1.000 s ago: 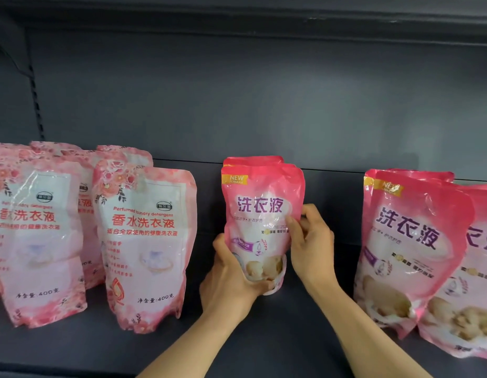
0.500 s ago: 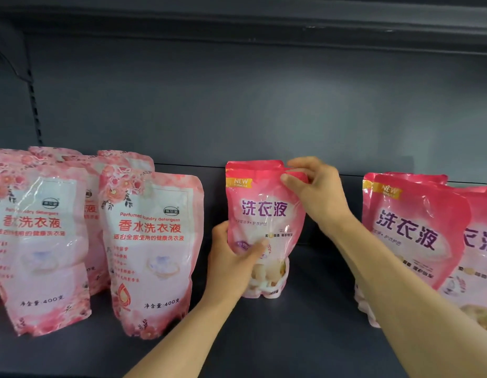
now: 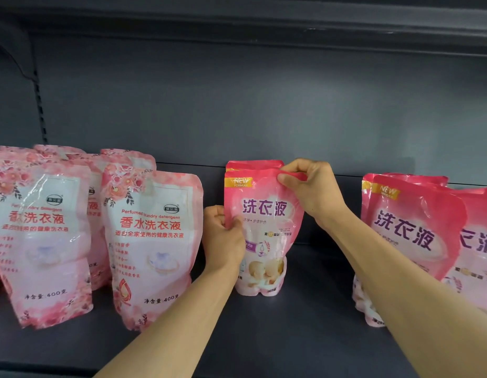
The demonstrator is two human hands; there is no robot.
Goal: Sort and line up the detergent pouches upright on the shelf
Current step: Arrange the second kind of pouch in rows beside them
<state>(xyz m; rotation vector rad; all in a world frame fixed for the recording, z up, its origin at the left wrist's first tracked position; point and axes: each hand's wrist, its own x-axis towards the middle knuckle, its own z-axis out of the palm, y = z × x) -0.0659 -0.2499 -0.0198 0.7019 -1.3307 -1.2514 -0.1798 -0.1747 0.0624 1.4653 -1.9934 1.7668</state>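
Both forearms reach in from the near edge of the dark shelf [image 3: 264,345]. The left hand [image 3: 223,238] pinches the left edge of the middle pink pouch [image 3: 264,227] at mid-height, fingers curled on it. The right hand [image 3: 310,189] pinches that pouch's top right corner, thumb in front. The pouch stands upright between the two grips, base on the shelf, a second pouch [image 3: 253,164] directly behind. Floral pouches [image 3: 152,241] stand grouped at left; matching pink pouches [image 3: 411,241] lean at right.
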